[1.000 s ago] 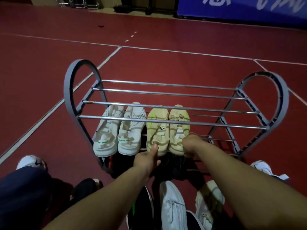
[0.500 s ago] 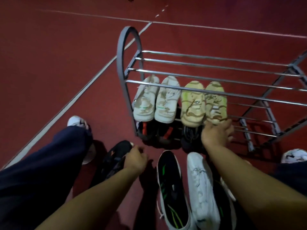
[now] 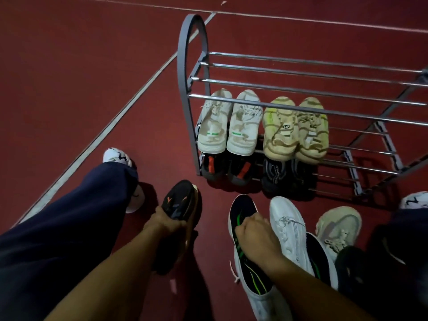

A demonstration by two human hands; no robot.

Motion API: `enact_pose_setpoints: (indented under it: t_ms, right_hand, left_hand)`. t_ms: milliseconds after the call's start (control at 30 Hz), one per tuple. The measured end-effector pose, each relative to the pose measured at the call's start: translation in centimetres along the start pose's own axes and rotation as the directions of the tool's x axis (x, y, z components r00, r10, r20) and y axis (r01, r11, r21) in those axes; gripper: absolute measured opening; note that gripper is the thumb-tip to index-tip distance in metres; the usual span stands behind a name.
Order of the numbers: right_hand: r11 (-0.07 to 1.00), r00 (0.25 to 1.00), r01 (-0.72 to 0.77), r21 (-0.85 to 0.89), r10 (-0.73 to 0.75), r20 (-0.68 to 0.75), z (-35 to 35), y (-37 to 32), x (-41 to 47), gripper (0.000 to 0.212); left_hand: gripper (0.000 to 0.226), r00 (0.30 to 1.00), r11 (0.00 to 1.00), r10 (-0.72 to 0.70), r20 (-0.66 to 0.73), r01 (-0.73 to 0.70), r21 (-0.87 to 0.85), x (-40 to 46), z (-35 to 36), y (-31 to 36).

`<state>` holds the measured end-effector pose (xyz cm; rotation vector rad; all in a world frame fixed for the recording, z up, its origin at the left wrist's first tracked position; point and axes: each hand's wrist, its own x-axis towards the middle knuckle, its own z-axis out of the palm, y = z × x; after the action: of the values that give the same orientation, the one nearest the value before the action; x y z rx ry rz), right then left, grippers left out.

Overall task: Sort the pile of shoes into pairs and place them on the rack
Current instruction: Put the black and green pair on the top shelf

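The rack (image 3: 192,66) held a white pair (image 3: 229,123) and a yellowish pair (image 3: 296,130) on its middle shelf, with dark pairs (image 3: 254,172) below. On the floor, the left hand (image 3: 170,224) had its grip clamped on a black shoe (image 3: 179,200); the right hand (image 3: 253,232) gripped a black-and-green shoe (image 3: 240,207).
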<state>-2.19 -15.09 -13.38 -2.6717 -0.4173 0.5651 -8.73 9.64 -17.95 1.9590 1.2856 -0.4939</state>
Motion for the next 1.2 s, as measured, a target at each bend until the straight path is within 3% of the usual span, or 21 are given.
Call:
enact_pose_setpoints:
  t_ms: [67,167,200,267,333,367,433,500,567,633,700,800,867,967,1033,1200]
  right_hand:
    - [0.998,0.995,-0.062,-0.014,0.063,0.083,-0.7,1.1,-0.3,0.03]
    - [0.987,0.978,-0.143,-0.076,0.152,0.144,-0.5,3.8,-0.2,0.032]
    - [0.983,0.968,-0.174,-0.057,0.181,0.172,-0.3,4.6,-0.4,0.037]
    - [0.983,0.945,-0.182,-0.007,0.176,0.276,0.2,5.6,-0.6,0.045]
    - [0.988,0.936,-0.151,-0.021,0.15,0.32,0.6,6.4,-1.0,0.043]
    - [0.991,0.947,-0.131,-0.027,0.133,0.293,0.7,6.5,-1.2,0.04]
    - [0.994,0.962,-0.107,-0.022,0.109,0.251,0.8,7.0,-1.4,0.037]
    - [0.995,0.963,-0.096,-0.016,0.096,0.253,0.5,7.3,-1.6,0.036]
    - [0.997,0.981,-0.075,-0.011,0.075,0.179,0.0,7.5,-1.9,0.03]
    - [0.994,0.994,-0.103,-0.03,0.104,0.027,-0.9,7.9,-2.2,0.029]
    - [0.974,0.97,-0.22,-0.045,0.214,-0.12,-1.7,8.6,-2.4,0.033]
    - [0.883,0.86,-0.466,-0.053,0.438,-0.263,-2.6,10.4,-2.8,0.041]
    - [0.787,0.772,-0.616,0.029,0.611,-0.176,-3.2,12.3,-3.1,0.05]
    - [0.686,0.696,-0.718,0.115,0.707,0.123,-3.4,14.8,-2.2,0.061]
    - [0.693,0.71,-0.704,0.157,0.673,0.207,-3.6,15.8,-2.2,0.064]
    - [0.886,0.877,-0.452,0.103,0.42,0.232,-4.4,15.0,-2.7,0.036]
  left_hand:
    - [0.108,0.999,0.984,0.031,0.045,-0.023,-0.175,-0.7,0.7,0.5]
    - [0.072,0.986,0.934,0.126,0.106,-0.082,-0.347,-1.6,2.8,1.3]
    - [0.071,0.978,0.916,0.172,0.121,-0.113,-0.384,-1.6,3.6,1.6]
    - [0.098,0.973,0.917,0.199,0.122,-0.14,-0.374,-2.0,5.3,2.4]
    - [0.122,0.989,0.991,0.128,0.075,-0.124,-0.058,-3.6,6.6,3.7]
    - [0.118,0.99,0.973,0.138,-0.032,-0.13,0.19,-4.5,6.9,4.4]
    - [0.087,0.904,0.824,0.386,-0.184,-0.248,0.509,-6.4,7.7,5.9]
    - [0.05,0.812,0.676,0.58,-0.071,-0.43,0.598,-7.3,9.0,7.3]
    - [0.036,0.86,0.741,0.501,0.096,-0.483,0.466,-8.1,10.7,8.3]
    - [0.055,0.924,0.846,0.329,0.196,-0.381,0.373,-9.3,12.9,8.4]
    - [0.078,0.955,0.909,0.206,0.215,-0.268,0.319,-10.2,15.2,8.0]
    - [0.085,0.971,0.974,0.155,0.184,-0.181,0.136,-10.0,18.5,7.2]
    - [0.064,0.979,0.97,0.152,0.139,-0.174,0.168,-9.8,18.6,7.7]
    - [0.047,0.977,0.962,0.114,0.18,-0.154,0.225,-8.5,16.8,7.7]
    - [0.046,0.966,0.914,0.151,0.208,-0.217,0.343,-7.5,16.2,7.4]
    - [0.053,0.957,0.912,0.167,0.236,-0.241,0.332,-7.9,13.5,8.2]
